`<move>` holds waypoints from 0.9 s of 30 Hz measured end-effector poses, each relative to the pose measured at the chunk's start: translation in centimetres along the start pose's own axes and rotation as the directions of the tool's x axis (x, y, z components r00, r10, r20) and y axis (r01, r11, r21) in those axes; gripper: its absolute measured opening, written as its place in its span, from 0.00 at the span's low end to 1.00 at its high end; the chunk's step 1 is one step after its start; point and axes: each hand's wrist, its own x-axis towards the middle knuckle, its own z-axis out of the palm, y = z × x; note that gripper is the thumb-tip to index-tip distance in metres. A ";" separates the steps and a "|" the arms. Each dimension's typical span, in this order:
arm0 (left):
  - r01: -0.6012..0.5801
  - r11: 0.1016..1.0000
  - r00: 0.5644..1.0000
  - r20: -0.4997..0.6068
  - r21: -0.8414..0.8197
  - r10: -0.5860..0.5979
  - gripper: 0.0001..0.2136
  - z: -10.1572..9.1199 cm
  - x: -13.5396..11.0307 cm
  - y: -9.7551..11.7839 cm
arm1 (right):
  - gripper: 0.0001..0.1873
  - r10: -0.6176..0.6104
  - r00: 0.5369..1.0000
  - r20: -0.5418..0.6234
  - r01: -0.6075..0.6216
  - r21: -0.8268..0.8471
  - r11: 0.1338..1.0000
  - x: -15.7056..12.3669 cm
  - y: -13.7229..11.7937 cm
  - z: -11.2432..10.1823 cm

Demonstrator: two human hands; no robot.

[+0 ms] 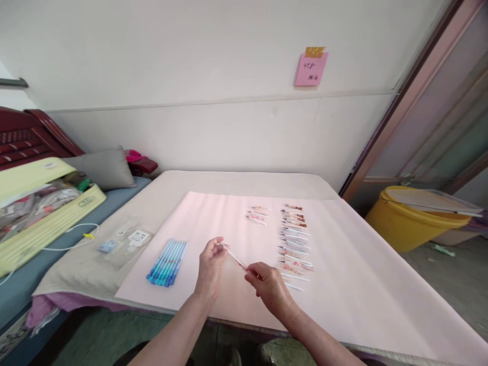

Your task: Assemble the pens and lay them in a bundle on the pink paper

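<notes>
A slim white pen refill (237,260) with red markings slants between my two hands, above the pink sheet. Its upper left end is pinched in the fingers of my left hand (212,264). Lower down, the thumb and fingers of my right hand (269,285) are closed on the other end. To the right lies a long column of similar patterned refills (294,241), partly beside my right hand. A smaller group of refills (259,215) rests farther back. Left of my hands, several blue pens (168,263) lie side by side.
The pink sheet (217,218) covers much of the table. Clear plastic bags (127,244) lie at its left. A yellow box (49,203) of packets stands on the bed, with a white cable nearby. At right is a yellow bin (407,218); a pink note (311,68) hangs on the wall.
</notes>
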 end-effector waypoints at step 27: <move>0.032 0.999 0.999 0.022 0.030 -0.033 0.24 -0.1 0.1 -0.4 | 0.12 -0.033 0.999 0.010 0.034 -0.044 0.998 -0.3 -0.3 -0.2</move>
